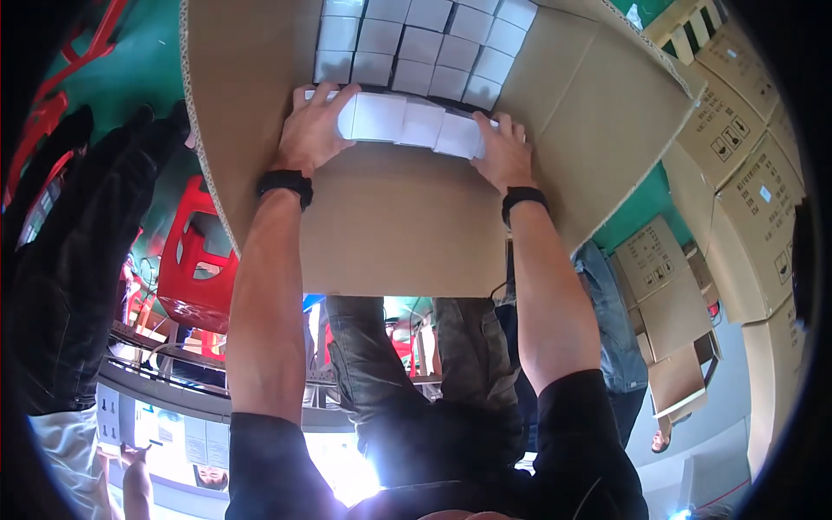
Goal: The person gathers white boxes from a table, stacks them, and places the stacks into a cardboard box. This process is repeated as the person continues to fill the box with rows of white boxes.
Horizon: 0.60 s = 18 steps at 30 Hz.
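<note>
A large open cardboard carton [407, 225] stands in front of me. Inside it, several small white boxes [421, 45] are packed in rows. Along the near side, a row of white boxes [407, 121] is squeezed end to end between my two hands. My left hand [314, 132] grips the left end, with its fingers over the top edge and its thumb on the near face. At the right end, my right hand [504, 154] holds on the same way, close to the carton's right wall. The undersides of the held boxes are hidden.
Red plastic stools [195, 260] stand left of the carton on the green floor. Stacked brown cartons [745, 199] line the right. Someone in dark trousers [104, 234] is at the left, and another person's jeans [611, 321] show beyond my right arm.
</note>
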Available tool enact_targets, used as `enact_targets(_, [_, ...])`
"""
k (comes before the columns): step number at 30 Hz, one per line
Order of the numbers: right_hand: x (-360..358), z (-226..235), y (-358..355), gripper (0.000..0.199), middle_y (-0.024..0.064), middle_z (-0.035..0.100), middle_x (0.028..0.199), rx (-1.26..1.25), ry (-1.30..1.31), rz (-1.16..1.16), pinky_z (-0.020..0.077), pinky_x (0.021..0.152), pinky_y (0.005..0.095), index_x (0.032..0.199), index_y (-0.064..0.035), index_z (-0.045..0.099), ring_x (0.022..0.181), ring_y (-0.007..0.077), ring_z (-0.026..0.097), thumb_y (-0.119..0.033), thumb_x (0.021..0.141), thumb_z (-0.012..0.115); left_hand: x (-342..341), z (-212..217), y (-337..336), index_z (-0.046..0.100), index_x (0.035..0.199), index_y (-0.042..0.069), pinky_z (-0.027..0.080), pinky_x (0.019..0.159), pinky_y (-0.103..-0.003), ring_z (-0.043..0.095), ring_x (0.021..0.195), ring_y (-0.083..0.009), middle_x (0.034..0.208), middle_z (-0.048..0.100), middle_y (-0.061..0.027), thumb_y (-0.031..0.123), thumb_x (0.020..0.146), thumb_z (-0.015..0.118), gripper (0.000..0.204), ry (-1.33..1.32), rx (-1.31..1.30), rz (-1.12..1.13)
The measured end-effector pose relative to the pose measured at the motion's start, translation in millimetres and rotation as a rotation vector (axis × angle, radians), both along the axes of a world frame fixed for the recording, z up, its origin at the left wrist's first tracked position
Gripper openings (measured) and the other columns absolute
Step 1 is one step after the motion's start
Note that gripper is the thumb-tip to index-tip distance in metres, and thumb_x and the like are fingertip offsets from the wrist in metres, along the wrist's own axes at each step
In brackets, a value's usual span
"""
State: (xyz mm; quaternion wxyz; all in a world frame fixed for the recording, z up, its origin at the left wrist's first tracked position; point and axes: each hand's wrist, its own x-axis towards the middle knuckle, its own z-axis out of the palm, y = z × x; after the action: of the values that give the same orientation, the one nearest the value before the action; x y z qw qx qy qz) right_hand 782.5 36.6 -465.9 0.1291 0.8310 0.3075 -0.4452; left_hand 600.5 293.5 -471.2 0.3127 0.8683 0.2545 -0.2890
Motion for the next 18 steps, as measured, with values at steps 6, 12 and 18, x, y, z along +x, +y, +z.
enact_targets(6, [-42, -68, -25, 0.083, 0.0132, 0.042, 0.145, 0.127, -0.116, 0.01, 0.0454, 0.101, 0.0578, 0.147, -0.0265, 0.046, 0.135, 0.0359, 0.041, -0.013, 0.073, 0.082, -24, -62, -14, 0.047, 0.145, 0.025, 0.045, 0.109, -0.047, 0.039, 0.135, -0.0407, 0.147, 0.046, -0.0085, 0.008, 0.07, 0.084, 0.086, -0.037, 0.002, -0.033])
enact_targets(12, [-53, -62, -22, 0.075, 0.0169, 0.048, 0.138, 0.3, -0.218, -0.129, 0.0471, 0.1, 0.0552, 0.145, -0.0128, 0.045, 0.127, 0.0361, 0.049, -0.011, 0.078, 0.077, -38, -53, -21, 0.037, 0.152, 0.016, 0.041, 0.113, -0.048, 0.036, 0.141, -0.0433, 0.152, 0.042, -0.0174, 0.001, 0.081, 0.068, 0.079, 0.046, 0.013, 0.054])
enact_targets(18, [-52, 84, 18, 0.053, 0.012, 0.062, 0.118, 0.857, 0.166, -1.146, 0.0526, 0.094, 0.0418, 0.142, -0.0042, 0.046, 0.106, 0.0252, 0.063, -0.015, 0.094, 0.067, -6, 116, -39, 0.046, 0.145, 0.003, 0.046, 0.107, -0.044, 0.055, 0.127, -0.0412, 0.139, 0.056, -0.0235, 0.006, 0.089, 0.065, 0.059, 0.108, -0.25, 0.281])
